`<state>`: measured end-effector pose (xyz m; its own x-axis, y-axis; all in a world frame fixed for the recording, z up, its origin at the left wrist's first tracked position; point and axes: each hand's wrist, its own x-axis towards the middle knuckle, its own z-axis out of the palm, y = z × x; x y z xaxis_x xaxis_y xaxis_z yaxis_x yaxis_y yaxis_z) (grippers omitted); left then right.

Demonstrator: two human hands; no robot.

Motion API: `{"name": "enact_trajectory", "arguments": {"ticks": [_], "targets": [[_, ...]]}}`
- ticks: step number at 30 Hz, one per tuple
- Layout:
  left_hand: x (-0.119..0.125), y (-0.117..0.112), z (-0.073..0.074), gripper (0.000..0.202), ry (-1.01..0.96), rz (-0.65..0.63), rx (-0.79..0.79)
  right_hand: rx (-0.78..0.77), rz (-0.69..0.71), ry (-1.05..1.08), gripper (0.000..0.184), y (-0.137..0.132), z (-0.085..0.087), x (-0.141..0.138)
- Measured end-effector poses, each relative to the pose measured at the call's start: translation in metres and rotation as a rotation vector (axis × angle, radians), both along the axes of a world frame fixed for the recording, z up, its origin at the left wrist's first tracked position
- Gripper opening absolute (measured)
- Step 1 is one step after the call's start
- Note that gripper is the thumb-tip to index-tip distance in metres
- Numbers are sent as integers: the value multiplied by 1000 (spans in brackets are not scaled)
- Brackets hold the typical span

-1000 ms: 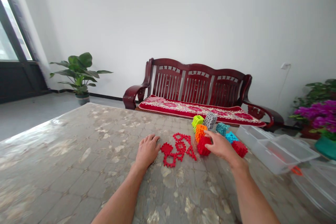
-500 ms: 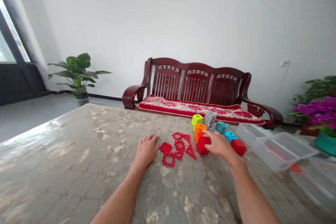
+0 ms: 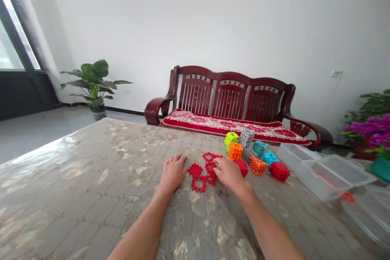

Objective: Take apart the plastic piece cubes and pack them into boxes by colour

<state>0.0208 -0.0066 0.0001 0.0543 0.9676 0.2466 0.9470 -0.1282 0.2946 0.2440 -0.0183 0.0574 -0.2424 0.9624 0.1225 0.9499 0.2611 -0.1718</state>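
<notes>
Flat red pieces (image 3: 195,170) lie between 2 bare hands toward the far edge of the table (image 3: 122,195), their cluster slanting away rightward. The right hand (image 3: 228,172) curls over its right side, any grasp impossible to tell, while the left hand (image 3: 174,170) rests palm down just beside, holding nothing. Unlike 0.5 seconds ago, the right fingers are off the red block (image 3: 243,167), leaving an orange block (image 3: 258,165) in view.
</notes>
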Motion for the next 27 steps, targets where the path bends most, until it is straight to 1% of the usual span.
{"name": "enact_trajectory", "arguments": {"ticks": [1, 3, 6, 9, 13, 17, 22, 24, 27], "targets": [[0, 0, 0, 34, -1, 0, 2, 0, -28, -48, 30, 2, -1, -8], [0, 0, 0, 34, -3, 1, 5, -1, -80, -122, 32, 6, -1, -19], [0, -1, 0, 34, -7, 4, 7, -44, -118, -171, 35, 14, 0, -28], [1, -1, 0, 34, -9, 5, 9, -81, -112, -186, 35, 19, -1, -34], [2, -2, 1, 34, -8, 4, 14, -96, -79, -185, 31, 18, -5, -39], [2, -4, 2, 34, -9, 9, 22, -87, -53, -153, 35, 16, -6, -36], [2, -3, 1, 34, -11, 7, 29, -59, -70, -46, 43, 26, -7, -20], [1, -3, 0, 34, -10, 7, 30, -62, -34, 23, 46, 32, -8, -17], [1, -2, 0, 34, -6, 6, 31, -86, 57, 122, 48, 39, -11, -17]]}}
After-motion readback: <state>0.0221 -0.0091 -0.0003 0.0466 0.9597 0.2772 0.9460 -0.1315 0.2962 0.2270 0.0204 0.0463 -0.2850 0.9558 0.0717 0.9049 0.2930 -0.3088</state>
